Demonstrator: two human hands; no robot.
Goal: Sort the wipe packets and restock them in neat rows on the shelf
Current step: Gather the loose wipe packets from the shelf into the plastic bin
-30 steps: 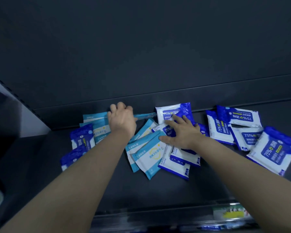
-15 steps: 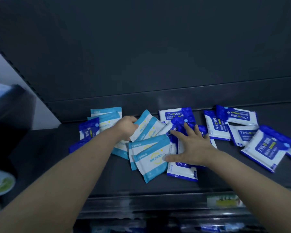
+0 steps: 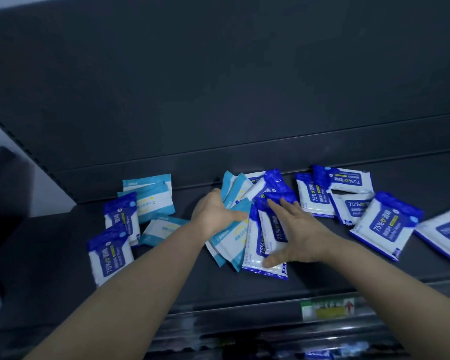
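Wipe packets lie scattered on a dark shelf (image 3: 50, 245). My left hand (image 3: 213, 214) grips a fanned bunch of light-blue packets (image 3: 231, 237) in the middle. Beside it, my right hand (image 3: 294, 229) lies flat with spread fingers on dark-blue 75% alcohol packets (image 3: 263, 253), thumb at their front edge. On the left lie two light-blue packets (image 3: 151, 198), a third light-blue packet (image 3: 161, 229) and two dark-blue ones (image 3: 111, 255). Several dark-blue packets (image 3: 385, 224) lie on the right.
The shelf's back panel (image 3: 244, 100) rises behind the packets. A price tag strip (image 3: 327, 309) runs along the front edge, with a lower shelf of goods under it. A dark object (image 3: 5, 183) stands at the far left.
My left hand has shifted right and gathered the light-blue packets into a bunch against the dark-blue ones. My right hand stays pressed on the dark-blue packets.
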